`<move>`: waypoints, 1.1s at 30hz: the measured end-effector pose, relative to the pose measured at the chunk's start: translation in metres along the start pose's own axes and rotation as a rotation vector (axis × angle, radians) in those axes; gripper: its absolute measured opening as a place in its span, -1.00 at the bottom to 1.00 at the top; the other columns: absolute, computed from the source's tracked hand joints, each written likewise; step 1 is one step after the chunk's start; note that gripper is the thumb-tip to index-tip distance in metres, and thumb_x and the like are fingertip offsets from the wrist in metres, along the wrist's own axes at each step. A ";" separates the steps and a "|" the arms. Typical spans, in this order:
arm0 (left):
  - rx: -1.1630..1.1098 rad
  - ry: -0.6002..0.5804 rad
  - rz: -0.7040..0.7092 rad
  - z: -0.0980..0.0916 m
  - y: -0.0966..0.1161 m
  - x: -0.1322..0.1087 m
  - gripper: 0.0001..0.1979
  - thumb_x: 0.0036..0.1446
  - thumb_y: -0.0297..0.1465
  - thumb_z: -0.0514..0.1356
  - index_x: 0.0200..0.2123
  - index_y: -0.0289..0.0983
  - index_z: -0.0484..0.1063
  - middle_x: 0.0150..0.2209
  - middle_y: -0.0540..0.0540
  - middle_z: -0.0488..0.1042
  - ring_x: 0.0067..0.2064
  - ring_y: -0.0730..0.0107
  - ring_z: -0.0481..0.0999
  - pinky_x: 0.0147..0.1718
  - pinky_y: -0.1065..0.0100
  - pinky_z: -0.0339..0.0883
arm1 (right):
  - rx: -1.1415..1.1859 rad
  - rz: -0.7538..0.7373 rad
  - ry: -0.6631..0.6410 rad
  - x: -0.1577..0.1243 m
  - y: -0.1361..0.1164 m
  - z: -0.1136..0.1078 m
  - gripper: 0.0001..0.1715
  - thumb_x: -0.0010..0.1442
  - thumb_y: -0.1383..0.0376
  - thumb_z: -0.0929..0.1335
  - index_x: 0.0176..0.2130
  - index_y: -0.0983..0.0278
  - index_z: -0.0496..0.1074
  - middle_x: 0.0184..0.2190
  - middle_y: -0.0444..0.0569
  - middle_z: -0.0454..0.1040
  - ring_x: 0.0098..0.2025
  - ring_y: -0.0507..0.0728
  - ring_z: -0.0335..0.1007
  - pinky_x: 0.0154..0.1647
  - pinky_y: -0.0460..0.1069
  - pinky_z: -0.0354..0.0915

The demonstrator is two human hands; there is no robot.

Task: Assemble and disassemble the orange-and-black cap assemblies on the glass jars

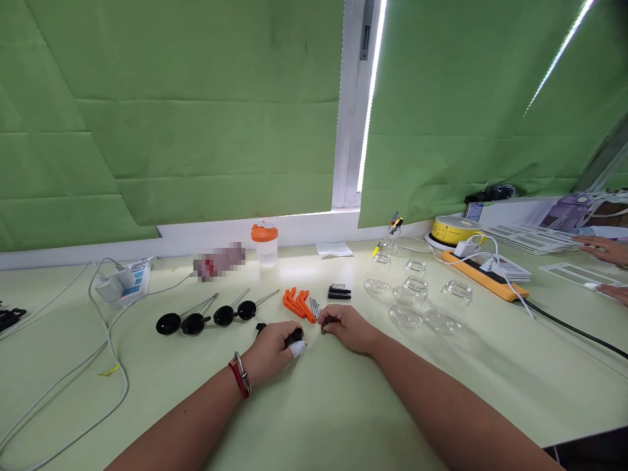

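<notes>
My left hand (275, 350) rests on the pale green table (343, 399), fingers closed round a small black part (296, 337); one fingertip wears a white cover. My right hand (346, 327) lies just to its right, pinching a tiny dark part (324, 326) at the fingertips. Directly beyond the hands lie several orange plastic levers (298, 303), a few thin metal pins (314, 306) and a small black piece with springs (339, 292). Several black disc-headed pieces with metal stems (210, 315) lie in a row to the left.
Several clear glass jars (417, 297) stand at the right. An orange-lidded cup (265, 244), a white power strip with cables (122, 281), an orange power strip (483, 275) and a yellow round device (454, 230) sit farther back. Another person's hands (606, 252) show at the far right.
</notes>
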State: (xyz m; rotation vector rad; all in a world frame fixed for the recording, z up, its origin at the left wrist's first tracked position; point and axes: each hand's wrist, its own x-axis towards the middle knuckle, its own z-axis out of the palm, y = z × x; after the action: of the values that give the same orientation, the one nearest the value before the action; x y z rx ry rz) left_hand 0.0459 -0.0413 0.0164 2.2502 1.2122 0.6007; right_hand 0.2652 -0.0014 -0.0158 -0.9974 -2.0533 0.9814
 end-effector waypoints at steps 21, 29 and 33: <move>-0.057 0.018 0.008 0.013 0.000 0.004 -0.89 0.10 -0.34 0.01 -0.38 -0.25 0.25 -0.42 0.01 0.29 -0.39 0.43 0.22 -0.42 0.42 0.12 | -0.080 -0.040 0.019 0.000 -0.005 -0.001 -0.72 0.02 0.50 0.24 -0.28 0.28 0.43 -0.36 -0.09 0.44 -0.30 0.04 0.34 -0.22 -0.05 0.27; -0.074 -0.014 0.000 0.014 0.001 0.004 -0.88 0.10 -0.33 0.01 -0.42 -0.25 0.20 -0.49 0.04 0.23 -0.45 0.46 0.17 -0.47 0.44 0.10 | 0.129 0.014 0.129 0.004 0.002 0.002 -0.76 0.03 0.43 0.24 -0.24 0.29 0.37 -0.38 -0.09 0.40 -0.32 0.04 0.32 -0.23 -0.04 0.27; -0.072 -0.018 -0.016 0.015 0.000 0.003 -0.92 0.08 -0.35 0.03 -0.40 -0.24 0.19 -0.48 0.04 0.26 -0.45 0.46 0.19 -0.48 0.44 0.09 | 0.015 0.143 0.195 0.005 0.007 -0.003 -0.76 -0.02 0.41 0.27 -0.27 0.31 0.37 -0.46 -0.11 0.37 -0.40 0.03 0.29 -0.34 -0.06 0.25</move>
State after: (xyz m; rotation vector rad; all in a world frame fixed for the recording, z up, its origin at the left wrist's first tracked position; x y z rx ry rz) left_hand 0.0565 -0.0420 0.0049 2.1794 1.1795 0.6068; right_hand 0.2672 0.0070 -0.0185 -1.1963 -1.8322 0.9304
